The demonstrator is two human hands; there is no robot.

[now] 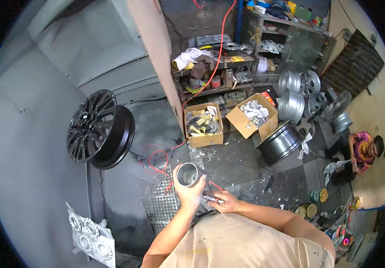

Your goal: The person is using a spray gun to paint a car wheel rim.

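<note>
My left hand (191,193) is wrapped round an open cup (188,175), dark outside with a grey, shiny inside. The cup's mouth faces up toward me, and its bottom is hidden. Close beside it, at my belly, my right hand (228,202) is closed round a small silver metal tool (214,199). Fingers cover much of that tool, so its exact kind cannot be made out. A red hose (215,184) runs just behind my hands. To the left, a glossy black multi-spoke wheel rim (95,127) stands raised in the grey-walled booth.
Cardboard boxes (206,142) of rags and paper stand ahead, below a cluttered shelf (219,62). A dark rim (282,143) and several silver rims (290,106) sit at right. A person (363,154) is by the right wall. Paint cans (320,195) are nearer. Masked sheet (92,236) lies lower left.
</note>
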